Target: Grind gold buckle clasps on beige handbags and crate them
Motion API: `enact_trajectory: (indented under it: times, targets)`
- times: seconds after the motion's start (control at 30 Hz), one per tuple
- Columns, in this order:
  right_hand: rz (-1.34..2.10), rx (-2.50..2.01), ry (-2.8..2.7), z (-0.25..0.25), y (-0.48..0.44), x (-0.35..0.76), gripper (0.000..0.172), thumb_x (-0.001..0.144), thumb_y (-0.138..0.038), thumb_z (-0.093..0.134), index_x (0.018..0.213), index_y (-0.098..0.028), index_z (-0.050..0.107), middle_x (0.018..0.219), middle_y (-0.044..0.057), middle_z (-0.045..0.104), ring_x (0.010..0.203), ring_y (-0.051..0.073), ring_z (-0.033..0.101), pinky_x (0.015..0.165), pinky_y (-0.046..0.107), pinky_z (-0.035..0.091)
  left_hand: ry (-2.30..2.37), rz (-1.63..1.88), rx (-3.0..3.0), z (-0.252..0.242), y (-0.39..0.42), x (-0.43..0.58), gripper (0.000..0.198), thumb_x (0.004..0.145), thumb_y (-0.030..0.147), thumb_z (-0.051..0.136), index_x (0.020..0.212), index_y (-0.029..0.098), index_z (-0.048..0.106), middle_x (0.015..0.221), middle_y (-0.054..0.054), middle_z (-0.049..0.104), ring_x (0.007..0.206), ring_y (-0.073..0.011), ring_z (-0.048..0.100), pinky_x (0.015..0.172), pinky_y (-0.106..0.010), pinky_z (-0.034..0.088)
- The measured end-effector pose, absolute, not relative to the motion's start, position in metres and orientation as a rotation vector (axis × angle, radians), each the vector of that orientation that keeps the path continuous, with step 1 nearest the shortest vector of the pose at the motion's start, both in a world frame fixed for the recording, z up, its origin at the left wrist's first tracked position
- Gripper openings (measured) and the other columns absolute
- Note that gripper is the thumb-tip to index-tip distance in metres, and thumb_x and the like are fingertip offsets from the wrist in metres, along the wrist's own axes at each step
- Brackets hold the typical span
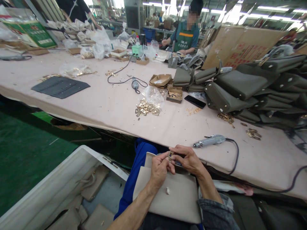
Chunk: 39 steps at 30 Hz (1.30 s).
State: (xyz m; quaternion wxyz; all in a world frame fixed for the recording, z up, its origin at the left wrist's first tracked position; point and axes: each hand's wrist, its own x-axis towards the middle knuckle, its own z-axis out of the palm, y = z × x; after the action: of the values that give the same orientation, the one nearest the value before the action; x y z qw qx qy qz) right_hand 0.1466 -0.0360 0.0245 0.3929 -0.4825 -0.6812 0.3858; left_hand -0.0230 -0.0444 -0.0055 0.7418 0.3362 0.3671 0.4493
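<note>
A beige handbag (176,201) lies across my lap, with a small metal clasp piece (167,191) on its front. Above its far edge my left hand (159,167) and my right hand (186,158) meet, fingers pinched together. Between them is a small gold metal fitting (170,155), partly covered by the fingertips. Both hands grip this fitting. To the right, on the table edge, rests a grey electric screwdriver (209,141) with its cord, touched by neither hand.
Gold fittings (147,108) lie heaped on the table (115,110) beside a box of small parts (174,95) and a phone (195,101). Dark green bags (240,83) pile up at right. A white bin (59,179) with beige bags stands at left. A co-worker (187,35) works across the table.
</note>
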Motion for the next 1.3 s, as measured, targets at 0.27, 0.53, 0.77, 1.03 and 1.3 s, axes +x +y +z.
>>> enact_trajectory:
  times: [0.27,0.53,0.77,1.03,1.3]
  targets:
    - [0.957,-1.244,-1.754,0.025,-0.035,0.146,0.027,0.092,-0.032,0.070,0.116,-0.023,0.077,0.079,0.001,0.067,0.071,0.013,0.061,0.070,0.025,0.048,0.789,0.981,0.844,0.002,-0.045,-0.024,0.028,0.088,0.029,0.060,0.101,0.008,0.075,0.068,-0.001,0.064,0.040,-0.0091,0.059,0.042,-0.018,0.042]
    - [1.082,-1.230,-1.773,0.039,-0.032,0.153,0.026,0.092,-0.034,0.068,0.112,-0.020,0.078,0.078,0.002,0.067,0.070,0.014,0.061,0.068,0.025,0.048,0.795,0.965,0.880,0.008,-0.044,-0.026,0.027,0.089,0.033,0.063,0.078,0.010,0.072,0.059,-0.001,0.061,0.036,-0.0081,0.053,0.041,-0.019,0.035]
    - [1.303,-1.223,-1.802,0.061,-0.020,0.158,0.020,0.089,-0.034,0.069,0.097,-0.019,0.080,0.084,0.004,0.074,0.076,0.018,0.064,0.072,0.027,0.051,0.770,0.897,0.841,0.000,-0.043,-0.032,0.030,0.086,0.037,0.066,0.080,0.009,0.074,0.056,-0.003,0.064,0.036,-0.0097,0.051,0.040,-0.021,0.037]
    - [1.215,-1.248,-1.793,0.058,-0.021,0.151,0.022,0.090,-0.035,0.068,0.098,-0.018,0.080,0.079,0.004,0.071,0.071,0.016,0.063,0.068,0.026,0.048,0.757,0.951,0.784,-0.001,-0.040,-0.028,0.029,0.086,0.035,0.066,0.075,0.009,0.071,0.056,-0.003,0.063,0.035,-0.0089,0.050,0.038,-0.020,0.034]
    - [1.169,-1.289,-1.733,0.048,-0.028,0.148,0.023,0.090,-0.036,0.068,0.097,-0.017,0.079,0.076,0.003,0.069,0.069,0.016,0.060,0.066,0.026,0.047,0.779,0.959,0.785,0.002,-0.042,-0.025,0.025,0.084,0.032,0.066,0.074,0.010,0.071,0.058,-0.001,0.062,0.034,-0.0087,0.051,0.037,-0.020,0.034]
